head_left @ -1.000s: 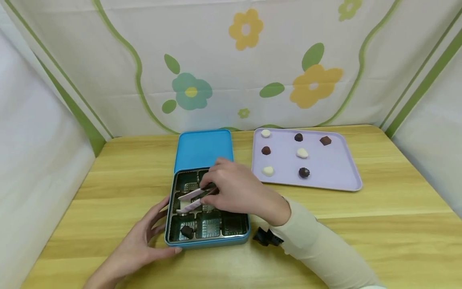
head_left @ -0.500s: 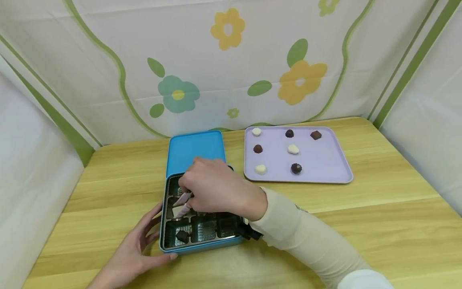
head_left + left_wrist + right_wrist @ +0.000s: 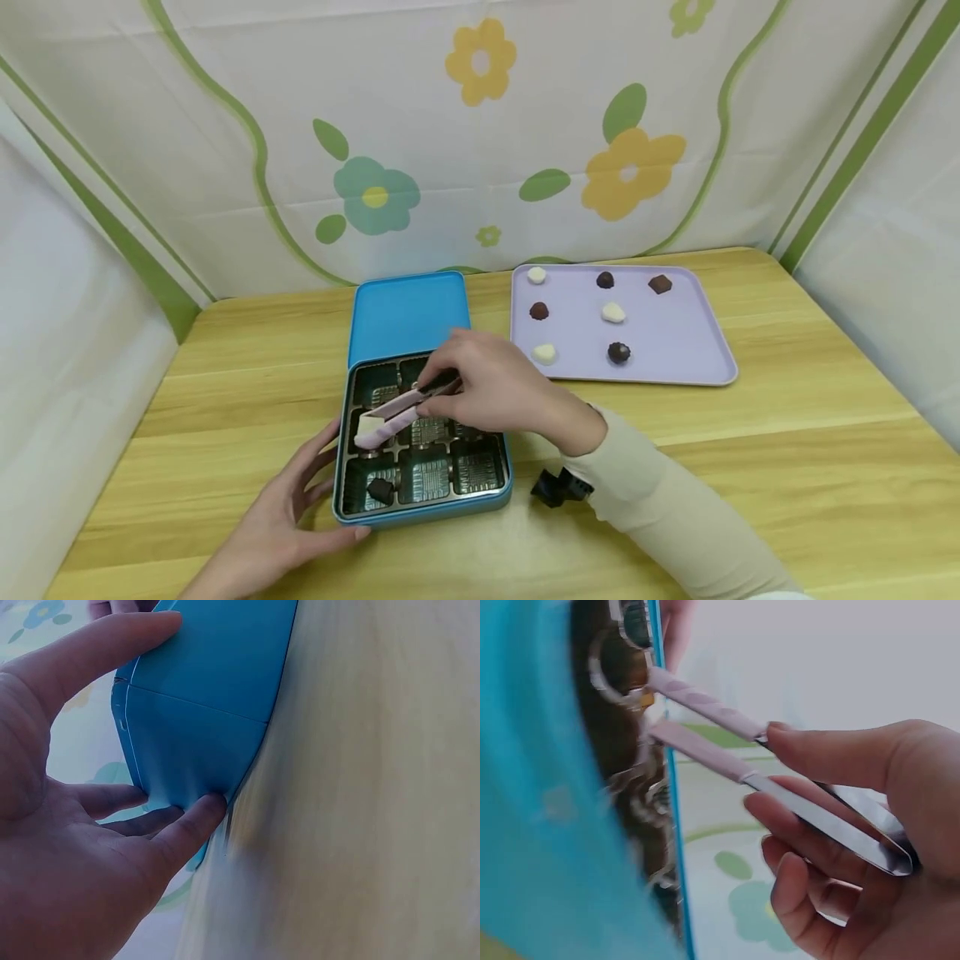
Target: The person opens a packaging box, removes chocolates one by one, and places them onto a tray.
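My right hand (image 3: 498,387) pinches metal tongs (image 3: 802,799) with pale pink tips, thumb on one arm and fingers on the other. The tongs' tips stand apart over the left middle compartment of a blue tin (image 3: 427,508). A cream-coloured piece (image 3: 370,426) shows between them in the head view; whether they touch it I cannot tell. My left hand (image 3: 281,512) holds the tin's near left corner, thumb on the front wall, fingers against the left side. A dark chocolate (image 3: 381,491) lies in the near left compartment.
The blue lid (image 3: 408,315) lies behind the tin. To the right, a lilac tray (image 3: 675,350) bears several spaced-out chocolates, white, brown and dark, including a ridged dark one (image 3: 618,353). A flowered cloth (image 3: 420,100) hangs behind the wooden table (image 3: 675,458).
The right hand dips left and lower over the tin, then draws back right and up, with the tongs still in it. The left hand keeps its hold. The head view has shifted slightly.
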Motion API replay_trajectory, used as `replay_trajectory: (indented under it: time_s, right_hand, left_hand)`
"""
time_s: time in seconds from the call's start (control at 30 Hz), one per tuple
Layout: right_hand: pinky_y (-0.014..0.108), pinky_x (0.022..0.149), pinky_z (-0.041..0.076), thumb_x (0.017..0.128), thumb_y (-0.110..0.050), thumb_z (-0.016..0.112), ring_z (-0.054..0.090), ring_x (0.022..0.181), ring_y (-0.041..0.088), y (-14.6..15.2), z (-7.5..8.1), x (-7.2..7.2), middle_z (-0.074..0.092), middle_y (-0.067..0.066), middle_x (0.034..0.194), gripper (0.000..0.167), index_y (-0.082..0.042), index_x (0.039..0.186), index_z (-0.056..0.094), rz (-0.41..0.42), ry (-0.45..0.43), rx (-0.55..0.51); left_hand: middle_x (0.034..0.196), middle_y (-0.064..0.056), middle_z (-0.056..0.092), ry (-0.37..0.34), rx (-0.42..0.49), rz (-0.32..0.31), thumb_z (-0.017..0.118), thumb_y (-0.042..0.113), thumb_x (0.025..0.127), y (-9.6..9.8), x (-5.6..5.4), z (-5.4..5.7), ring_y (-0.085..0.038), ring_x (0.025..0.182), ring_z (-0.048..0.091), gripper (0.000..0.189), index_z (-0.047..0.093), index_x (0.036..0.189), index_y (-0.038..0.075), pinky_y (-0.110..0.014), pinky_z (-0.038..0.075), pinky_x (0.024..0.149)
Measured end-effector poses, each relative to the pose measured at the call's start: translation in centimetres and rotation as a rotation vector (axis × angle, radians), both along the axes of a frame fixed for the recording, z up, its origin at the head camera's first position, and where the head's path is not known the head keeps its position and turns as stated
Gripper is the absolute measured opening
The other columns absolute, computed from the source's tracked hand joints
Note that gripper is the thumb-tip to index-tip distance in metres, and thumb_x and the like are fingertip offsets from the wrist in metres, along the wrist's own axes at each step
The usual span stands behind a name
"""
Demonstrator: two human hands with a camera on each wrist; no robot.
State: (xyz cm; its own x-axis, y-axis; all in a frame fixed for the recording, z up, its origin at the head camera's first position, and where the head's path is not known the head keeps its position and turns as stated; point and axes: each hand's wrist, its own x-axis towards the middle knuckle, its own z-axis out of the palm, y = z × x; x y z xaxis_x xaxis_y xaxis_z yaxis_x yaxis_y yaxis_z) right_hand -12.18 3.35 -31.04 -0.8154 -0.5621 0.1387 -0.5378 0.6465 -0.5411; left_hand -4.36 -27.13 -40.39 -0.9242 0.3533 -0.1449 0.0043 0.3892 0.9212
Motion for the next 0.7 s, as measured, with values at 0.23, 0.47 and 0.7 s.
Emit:
replay_trajectory:
  time_s: [0.23,0.47,0.7]
  right_hand:
    - [0.026,0.076,0.051,0.089,-0.021,0.090,0.061,0.092,0.013,2.3,-1.6,0.2,0.079,-0.003,0.105,0.019,-0.017,0.107,0.085,-0.021,-0.066,-0.223]
    - [0.031,0.077,0.054,0.090,-0.021,0.089,0.064,0.095,0.021,3.3,-2.9,0.2,0.076,-0.003,0.106,0.018,-0.019,0.107,0.085,-0.067,-0.155,-0.324]
    - [0.045,0.095,0.056,0.089,-0.020,0.090,0.066,0.109,0.018,3.9,-3.3,0.3,0.078,-0.005,0.111,0.020,-0.021,0.108,0.084,-0.112,-0.209,-0.380]
  left_hand:
    - [0.177,-0.019,0.025,-0.001,0.000,0.004,0.095,0.016,0.082,0.1,0.0,0.2,-0.053,0.154,0.038,0.120,0.018,0.174,0.028,-0.012,0.047,0.106]
    - [0.176,-0.017,0.028,0.017,-0.013,0.011,0.096,0.017,0.081,0.1,0.2,0.2,-0.049,0.154,0.040,0.121,0.019,0.174,0.029,-0.012,0.046,0.107]
    - [0.176,-0.019,0.026,-0.004,0.002,0.009,0.095,0.017,0.081,0.2,0.2,0.4,-0.053,0.155,0.038,0.120,0.019,0.174,0.030,-0.012,0.046,0.106]
